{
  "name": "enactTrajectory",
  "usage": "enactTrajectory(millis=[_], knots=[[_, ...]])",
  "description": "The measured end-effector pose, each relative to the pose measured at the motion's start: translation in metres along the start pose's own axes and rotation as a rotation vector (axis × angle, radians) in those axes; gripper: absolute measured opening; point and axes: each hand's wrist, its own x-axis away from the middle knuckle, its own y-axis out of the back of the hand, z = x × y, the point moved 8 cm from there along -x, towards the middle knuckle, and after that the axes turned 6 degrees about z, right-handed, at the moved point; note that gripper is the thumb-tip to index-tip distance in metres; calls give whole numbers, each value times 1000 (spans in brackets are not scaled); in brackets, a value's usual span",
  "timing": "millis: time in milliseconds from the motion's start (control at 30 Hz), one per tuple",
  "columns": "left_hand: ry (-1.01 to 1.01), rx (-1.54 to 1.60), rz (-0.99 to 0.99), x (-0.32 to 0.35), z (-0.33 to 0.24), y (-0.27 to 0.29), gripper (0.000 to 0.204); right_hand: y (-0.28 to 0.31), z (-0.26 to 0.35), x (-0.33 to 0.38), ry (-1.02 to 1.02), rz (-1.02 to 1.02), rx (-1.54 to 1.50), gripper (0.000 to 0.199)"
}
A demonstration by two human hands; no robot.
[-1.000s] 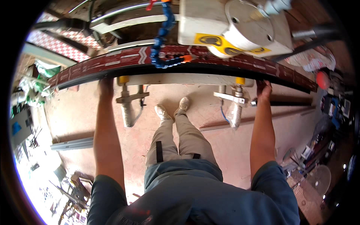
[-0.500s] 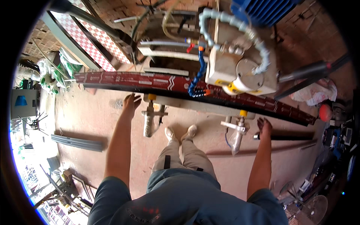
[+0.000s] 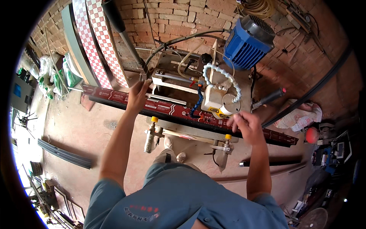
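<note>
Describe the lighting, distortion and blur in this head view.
Head view: strong fisheye, so the long red profile bows and black corners frame the picture; daylight blows out the lower-left rim; left hand and right hand are fairly sharp; the far edges smear.

Left fingers (image 3: pixel 140 87): machine frame (image 3: pixel 179 82) crowding just beyond, brick wall (image 3: pixel 179 17) closing behind | Right fingers (image 3: pixel 238 121): white-hosed cutter head (image 3: pixel 219 100) blocking just ahead-left, black lever (image 3: pixel 268 97) standing off to the right | Between fingers: long red profile (image 3: pixel 171 108) lying across, open floor (image 3: pixel 84 126) showing beneath.
</note>
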Motion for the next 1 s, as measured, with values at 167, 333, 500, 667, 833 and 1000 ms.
enactTrajectory(millis=[167,333,500,667,833,1000], knots=[[-104,-160,18,-98,-7,-29,33,1,79,-119,232,16,-3,25],[-83,-244,145,-160,2,-89,41,5,55,-233,-11,56,176,19],[109,-273,531,-175,25,-153,55,7,3,-288,-81,139,708,15],[157,-135,844,-187,60,-181,39,1,3,-291,-245,325,858,26],[205,-712,821,-182,30,-190,39,-14,-33,-283,99,444,1163,49],[84,-702,812,-175,25,-191,36,-21,-50,-286,-35,501,1159,54]])
